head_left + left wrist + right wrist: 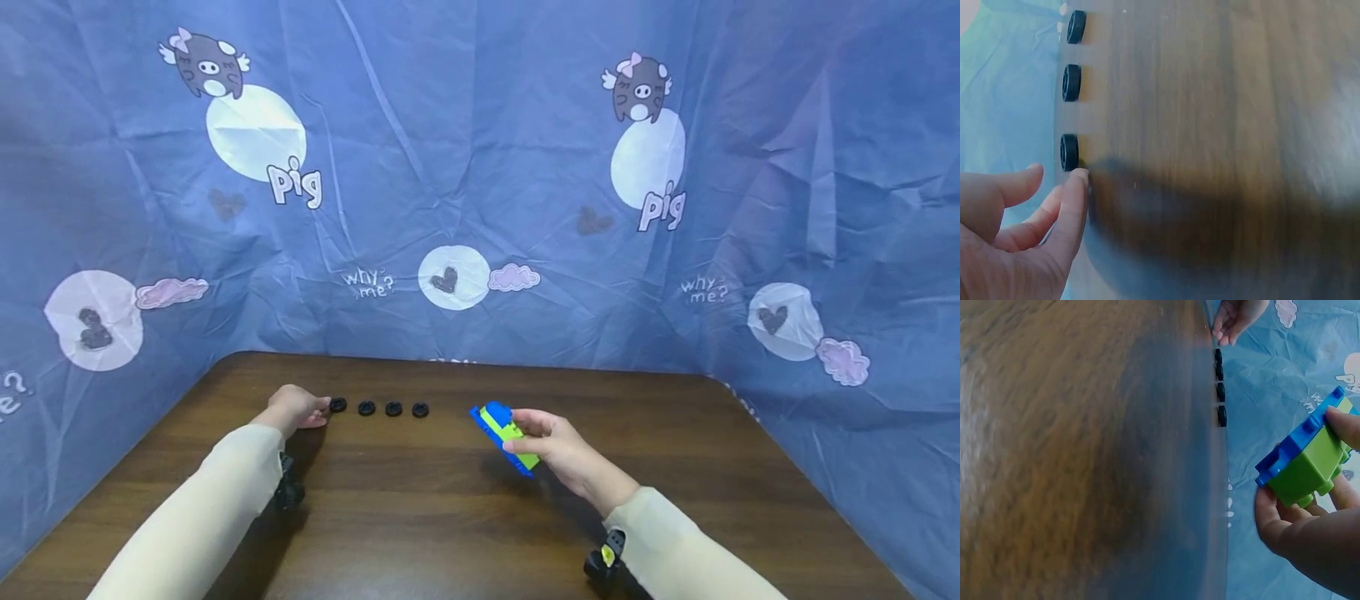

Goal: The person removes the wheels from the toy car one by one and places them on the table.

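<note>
My right hand (558,446) grips a blue and lime-green building-block car body (510,437) above the table. In the right wrist view, blue clips line one side of the car body (1310,456) and green studs stick out opposite. Several small black toy wheels (367,408) stand in a row on the far part of the table. At the row's left end my left hand (296,408) has its fingertips at the nearest wheel (1069,152). The thumb (1022,185) is apart from that wheel, and whether a fingertip touches it is hard to tell.
A brown wood-grain table (390,517) lies under both hands. Behind and beside it hangs a blue cloth (465,167) with pig prints, close to the far edge where the wheels are. Each wrist wears a small black camera, such as the left one (288,483).
</note>
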